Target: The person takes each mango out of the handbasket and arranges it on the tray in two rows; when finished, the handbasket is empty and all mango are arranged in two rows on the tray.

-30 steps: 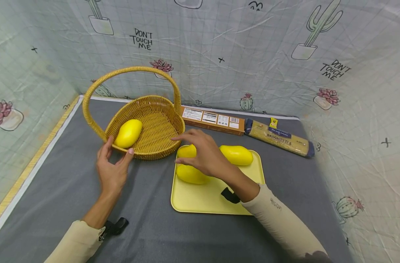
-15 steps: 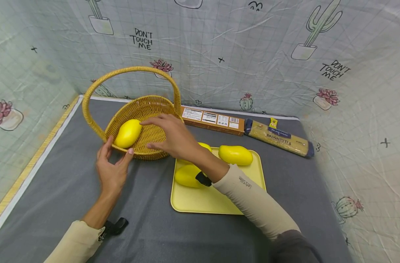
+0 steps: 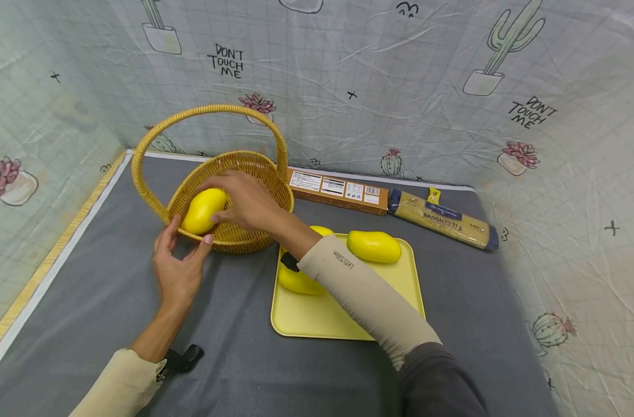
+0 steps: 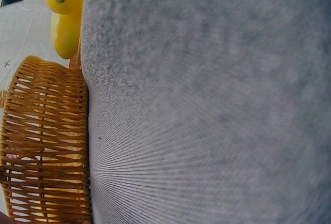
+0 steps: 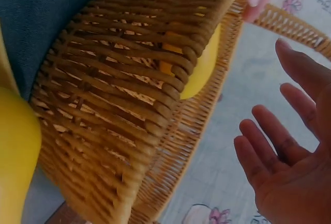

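A wicker basket point(image 3: 254, 240) with a tall arched handle stands at the left of the table. Inside, a yellow mango point(image 3: 204, 209) lies against its left wall. My left hand point(image 3: 178, 272) holds the basket's near rim with thumb and fingers. Over the basket, my right hand point(image 3: 246, 200) arches above the mango, fingers past its far side and thumb near its right. In the right wrist view, that hand point(image 5: 289, 157) has loosely spread fingers with nothing in them. Several more mangoes point(image 3: 374, 246) lie on a yellow tray point(image 3: 327, 324), partly hidden by my right arm.
Behind the tray lies a long brown box point(image 3: 337, 191) with white labels. To its right is a spaghetti pack point(image 3: 442, 220). A printed cloth point(image 3: 348, 92) hangs behind and at both sides. Grey cloth point(image 3: 233, 347) covers the table.
My right hand has moved left from above the tray into the basket, reaching over the mango there. The left hand, basket and mangoes have stayed in place.
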Action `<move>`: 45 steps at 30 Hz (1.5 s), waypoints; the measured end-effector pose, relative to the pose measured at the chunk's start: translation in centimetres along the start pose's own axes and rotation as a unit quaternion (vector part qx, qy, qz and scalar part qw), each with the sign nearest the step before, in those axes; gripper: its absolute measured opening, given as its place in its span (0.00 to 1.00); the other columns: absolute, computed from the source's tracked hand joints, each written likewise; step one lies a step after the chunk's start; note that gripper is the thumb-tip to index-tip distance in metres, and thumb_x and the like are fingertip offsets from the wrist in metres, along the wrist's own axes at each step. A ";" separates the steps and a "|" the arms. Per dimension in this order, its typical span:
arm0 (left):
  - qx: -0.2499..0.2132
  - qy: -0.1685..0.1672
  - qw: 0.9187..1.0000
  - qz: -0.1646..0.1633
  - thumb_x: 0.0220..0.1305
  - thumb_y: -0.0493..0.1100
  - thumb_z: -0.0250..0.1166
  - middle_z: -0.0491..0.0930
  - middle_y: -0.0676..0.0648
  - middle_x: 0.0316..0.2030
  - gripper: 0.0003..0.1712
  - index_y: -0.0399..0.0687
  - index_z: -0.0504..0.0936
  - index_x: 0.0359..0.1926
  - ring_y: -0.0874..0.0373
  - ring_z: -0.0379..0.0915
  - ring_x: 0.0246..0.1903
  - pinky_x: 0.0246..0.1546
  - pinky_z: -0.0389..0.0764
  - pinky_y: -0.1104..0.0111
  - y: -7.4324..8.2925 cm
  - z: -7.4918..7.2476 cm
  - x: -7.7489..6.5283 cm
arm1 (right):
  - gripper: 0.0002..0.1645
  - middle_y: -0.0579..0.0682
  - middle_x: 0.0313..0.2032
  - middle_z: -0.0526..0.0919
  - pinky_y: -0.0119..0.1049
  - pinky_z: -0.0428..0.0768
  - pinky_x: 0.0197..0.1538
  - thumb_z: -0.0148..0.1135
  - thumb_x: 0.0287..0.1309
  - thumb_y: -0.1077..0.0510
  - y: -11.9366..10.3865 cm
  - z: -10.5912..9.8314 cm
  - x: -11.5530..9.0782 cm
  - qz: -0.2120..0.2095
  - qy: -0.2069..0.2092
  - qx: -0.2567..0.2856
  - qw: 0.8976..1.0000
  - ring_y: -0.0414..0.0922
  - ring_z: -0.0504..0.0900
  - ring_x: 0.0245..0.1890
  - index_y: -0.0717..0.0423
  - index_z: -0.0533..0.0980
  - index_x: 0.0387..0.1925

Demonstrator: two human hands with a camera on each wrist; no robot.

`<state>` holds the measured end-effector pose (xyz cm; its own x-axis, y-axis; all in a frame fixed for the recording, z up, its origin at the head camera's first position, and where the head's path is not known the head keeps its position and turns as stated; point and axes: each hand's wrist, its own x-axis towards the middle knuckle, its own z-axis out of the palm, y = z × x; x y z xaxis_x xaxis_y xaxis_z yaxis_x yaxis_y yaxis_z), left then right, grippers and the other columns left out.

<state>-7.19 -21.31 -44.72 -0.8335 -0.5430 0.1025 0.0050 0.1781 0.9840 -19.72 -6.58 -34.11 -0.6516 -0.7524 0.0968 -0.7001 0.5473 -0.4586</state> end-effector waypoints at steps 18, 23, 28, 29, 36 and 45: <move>-0.010 -0.004 1.000 0.002 0.64 0.41 0.77 0.63 0.47 0.76 0.46 0.52 0.68 0.80 0.46 0.60 0.75 0.61 0.85 0.70 -0.5 0.0 0.2 | 0.37 0.41 0.72 0.77 0.34 0.62 0.82 0.77 0.64 0.51 1.1 3.1 4.9 0.000 -0.094 -0.036 0.995 0.44 0.69 0.76 0.42 0.76 0.73; -0.006 -0.007 1.000 0.003 0.65 0.42 0.77 0.63 0.47 0.76 0.46 0.53 0.68 0.80 0.46 0.60 0.76 0.61 0.85 0.68 -0.3 0.1 0.0 | 0.37 0.40 0.74 0.75 0.33 0.64 0.81 0.76 0.64 0.51 1.0 3.7 5.3 0.009 -0.112 -0.053 0.992 0.43 0.67 0.77 0.39 0.75 0.73; -0.004 -0.006 1.000 0.007 0.65 0.43 0.77 0.64 0.46 0.76 0.45 0.54 0.69 0.80 0.46 0.61 0.75 0.59 0.86 0.71 -0.1 0.1 -0.1 | 0.36 0.40 0.75 0.73 0.36 0.70 0.77 0.77 0.64 0.51 1.0 4.2 5.5 0.028 -0.117 -0.068 0.990 0.44 0.65 0.77 0.35 0.76 0.72; -0.002 -0.006 1.000 0.007 0.65 0.43 0.77 0.64 0.46 0.76 0.45 0.53 0.69 0.80 0.46 0.61 0.75 0.58 0.86 0.72 -0.2 0.1 -0.1 | 0.36 0.39 0.75 0.73 0.37 0.71 0.76 0.77 0.64 0.51 1.0 4.3 5.5 0.032 -0.115 -0.069 0.990 0.44 0.65 0.77 0.34 0.77 0.71; 0.004 -0.003 1.000 0.009 0.65 0.41 0.77 0.64 0.46 0.76 0.46 0.51 0.68 0.80 0.46 0.61 0.75 0.59 0.85 0.72 -0.5 0.0 0.1 | 0.35 0.40 0.70 0.75 0.37 0.76 0.69 0.79 0.61 0.49 0.9 4.2 5.2 0.037 -0.107 -0.077 0.991 0.43 0.68 0.72 0.35 0.77 0.69; 0.021 0.000 1.000 0.004 0.66 0.41 0.76 0.64 0.45 0.76 0.46 0.51 0.67 0.81 0.46 0.60 0.75 0.65 0.84 0.58 -0.5 -0.1 0.1 | 0.36 0.44 0.62 0.80 0.35 0.78 0.61 0.83 0.54 0.42 1.5 3.9 4.3 0.030 -0.104 -0.088 0.990 0.43 0.76 0.59 0.42 0.79 0.63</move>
<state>-7.25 -21.57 -45.23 -0.8330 -0.5423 0.1099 -0.0126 0.2171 0.9761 -22.44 -10.42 -37.79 -0.6317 -0.7662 -0.1180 -0.7144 0.6345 -0.2951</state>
